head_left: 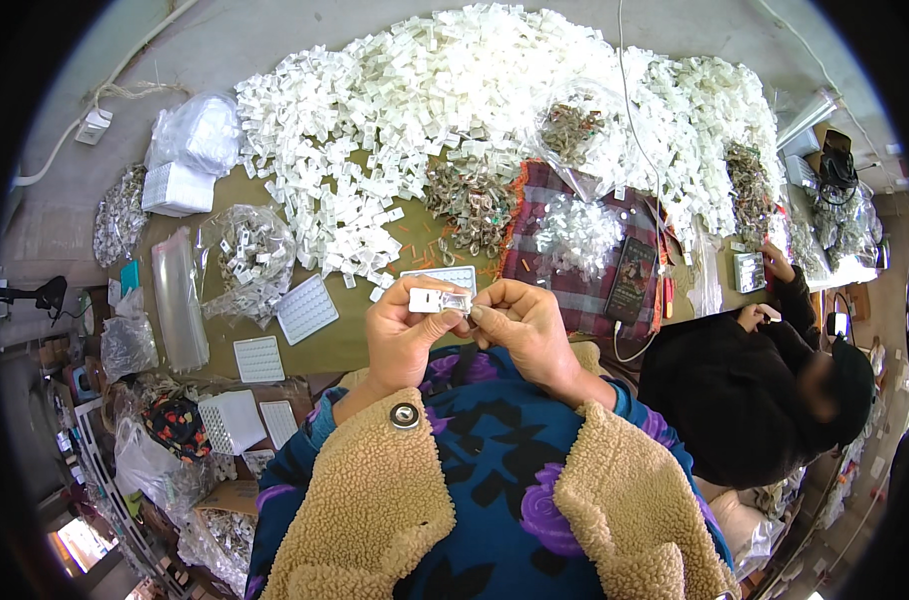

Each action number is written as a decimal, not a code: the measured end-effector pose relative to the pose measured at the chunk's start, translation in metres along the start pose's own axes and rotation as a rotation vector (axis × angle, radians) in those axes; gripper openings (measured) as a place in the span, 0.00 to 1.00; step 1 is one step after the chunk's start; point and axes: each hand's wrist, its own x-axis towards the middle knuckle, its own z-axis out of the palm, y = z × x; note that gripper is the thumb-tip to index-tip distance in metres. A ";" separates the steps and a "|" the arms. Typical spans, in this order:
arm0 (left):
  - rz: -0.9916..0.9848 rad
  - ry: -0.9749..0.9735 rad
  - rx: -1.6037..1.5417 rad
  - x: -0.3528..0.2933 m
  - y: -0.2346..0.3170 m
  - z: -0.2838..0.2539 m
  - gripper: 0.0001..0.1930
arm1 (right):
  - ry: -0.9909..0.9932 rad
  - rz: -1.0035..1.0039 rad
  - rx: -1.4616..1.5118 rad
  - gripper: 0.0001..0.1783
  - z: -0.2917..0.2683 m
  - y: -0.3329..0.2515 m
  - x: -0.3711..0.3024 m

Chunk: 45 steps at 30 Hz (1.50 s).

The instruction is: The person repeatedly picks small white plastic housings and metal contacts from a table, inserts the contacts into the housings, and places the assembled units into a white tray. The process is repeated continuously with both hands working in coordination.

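Note:
Between thumb and fingers, my left hand point(403, 335) grips a small white plastic case point(427, 300) with a clear part at its right end. My right hand point(523, 328) is closed in a pinch right at that end; whatever its fingertips hold is too small to name. Just behind my hands lies a white tray with small cells point(455, 277). Beyond it is a heap of small brownish and metallic pieces point(470, 205), with orange bits scattered nearby on the olive table cover. A great pile of white plastic pieces point(425, 90) spreads across the back.
On a plaid cloth point(535, 262) sit clear plastic pieces point(580, 235) and a phone point(633, 280) with a cable. At left are a bag of parts point(247, 252), clear plastic sleeves point(180, 300) and another white tray point(307, 310). A person in black point(745, 390) works at right.

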 end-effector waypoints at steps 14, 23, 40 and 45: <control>-0.491 0.152 -0.355 -0.016 -0.038 -0.049 0.10 | 0.178 -0.067 -0.542 0.06 -0.039 0.065 0.020; -0.676 0.494 -0.085 -0.058 -0.096 -0.104 0.10 | -0.043 -0.299 -1.310 0.18 -0.055 0.158 0.048; -0.632 0.427 -0.240 -0.027 -0.121 -0.137 0.10 | 0.005 -0.434 -1.178 0.09 -0.009 0.151 0.141; -0.642 0.460 -0.306 -0.036 -0.118 -0.144 0.10 | -0.072 -0.435 -1.199 0.08 0.004 0.168 0.156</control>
